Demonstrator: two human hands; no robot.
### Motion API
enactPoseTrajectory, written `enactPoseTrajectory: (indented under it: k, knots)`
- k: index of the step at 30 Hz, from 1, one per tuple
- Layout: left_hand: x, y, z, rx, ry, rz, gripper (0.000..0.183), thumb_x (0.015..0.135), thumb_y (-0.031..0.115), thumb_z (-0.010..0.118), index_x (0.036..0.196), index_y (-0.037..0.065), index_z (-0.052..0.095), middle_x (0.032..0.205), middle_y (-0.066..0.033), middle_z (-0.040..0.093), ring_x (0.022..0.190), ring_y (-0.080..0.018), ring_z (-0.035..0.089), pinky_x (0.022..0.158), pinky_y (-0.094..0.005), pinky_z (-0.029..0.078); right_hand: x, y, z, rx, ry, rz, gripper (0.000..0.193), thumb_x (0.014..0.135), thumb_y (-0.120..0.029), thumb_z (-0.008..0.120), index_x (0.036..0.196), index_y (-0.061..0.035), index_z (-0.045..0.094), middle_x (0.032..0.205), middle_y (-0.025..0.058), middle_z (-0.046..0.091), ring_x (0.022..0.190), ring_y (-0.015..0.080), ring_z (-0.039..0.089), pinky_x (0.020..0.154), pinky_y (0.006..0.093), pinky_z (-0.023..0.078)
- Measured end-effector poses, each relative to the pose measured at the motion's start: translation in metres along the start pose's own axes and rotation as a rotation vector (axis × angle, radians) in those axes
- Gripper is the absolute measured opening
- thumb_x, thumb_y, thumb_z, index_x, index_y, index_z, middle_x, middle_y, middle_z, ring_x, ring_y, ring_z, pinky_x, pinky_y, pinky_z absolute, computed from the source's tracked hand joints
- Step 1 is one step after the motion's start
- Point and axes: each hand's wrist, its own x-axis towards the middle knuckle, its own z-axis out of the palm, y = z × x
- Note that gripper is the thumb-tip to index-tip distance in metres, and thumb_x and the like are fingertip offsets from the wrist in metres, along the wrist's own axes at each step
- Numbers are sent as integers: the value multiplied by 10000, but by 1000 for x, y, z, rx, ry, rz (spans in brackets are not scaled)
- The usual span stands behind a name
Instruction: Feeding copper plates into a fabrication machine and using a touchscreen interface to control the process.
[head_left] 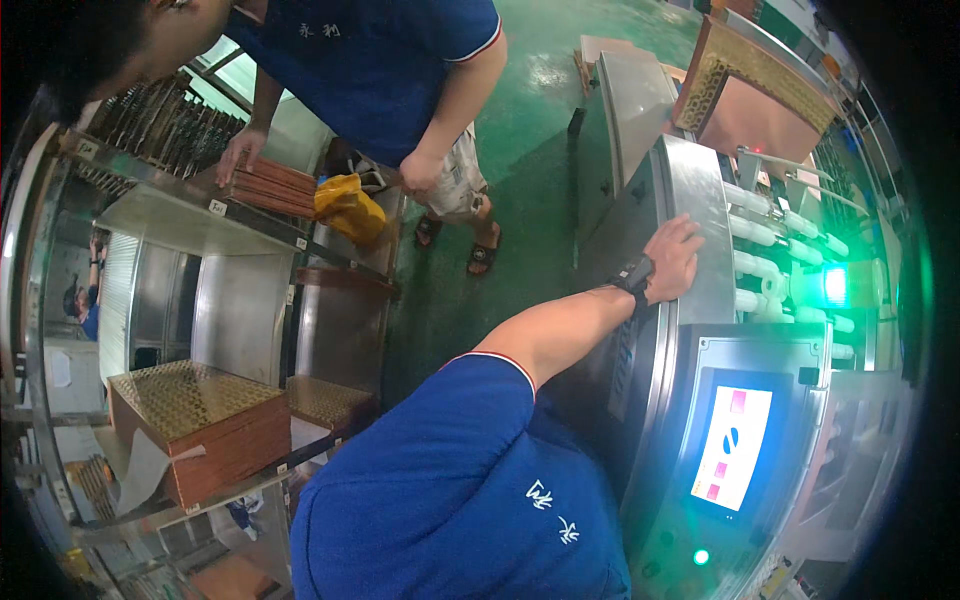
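My left arm, in a blue short sleeve and with a dark watch on the wrist, reaches across to the right. My left hand (675, 260) lies open on the brushed steel top (692, 190) of a machine, fingers stretched out over the metal and holding nothing. Just beyond the fingers, white rollers (755, 232) sit inside the machine. Nearer to me on the same machine is a control panel with a lit touchscreen (733, 445). A green lamp (838, 286) glows beside the rollers. My right hand is out of view.
A co-worker in a blue shirt (370, 80) stands across the green floor (540, 190), one hand on reddish boards (272, 188) beside a yellow cloth-like item (350, 208). Metal shelving at left bears a stack of copper-coloured boards (235, 440). More patterned boards (760, 75) lean at upper right.
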Motion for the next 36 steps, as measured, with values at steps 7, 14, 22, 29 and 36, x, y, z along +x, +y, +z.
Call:
enactPoseTrajectory:
  k: [7,14,22,29,36]
  knots:
    - [-1,0,3,-1,-1,17,331,813,23,618,1136,-32,667,1309,-234,575,1330,-450,457,1136,-515,372,5,4,3,-23,-41,-14,409,1030,-321,516,1253,17,576,1217,148,623,1077,283,590,960,438,497]
    - [-1,-1,-3,6,15,25,330,807,29,626,1130,-22,669,1301,-223,581,1321,-439,467,1133,-513,374,7,5,4,-40,-71,-23,419,1024,-336,522,1260,7,571,1224,145,619,1077,285,591,964,438,499]
    - [-2,-1,-1,16,17,8,328,814,33,615,1134,-9,674,1315,-217,579,1329,-436,463,1138,-509,368,12,22,-3,-58,-101,-29,430,1018,-352,528,1267,-4,566,1233,142,614,1076,288,592,969,438,500]
    - [2,-28,30,525,-402,446,220,852,109,569,1027,50,690,1095,-142,659,1039,-334,595,964,-448,473,-47,87,-87,-132,7,41,440,1012,-367,534,1274,-14,562,1241,139,609,1076,290,594,973,438,502]
    - [2,-32,-2,186,-116,197,319,873,71,571,1170,-11,656,1313,-223,582,1286,-424,482,1126,-531,352,-142,202,-113,196,440,451,262,966,-185,574,1090,29,661,1085,142,688,1034,245,619,910,402,489]
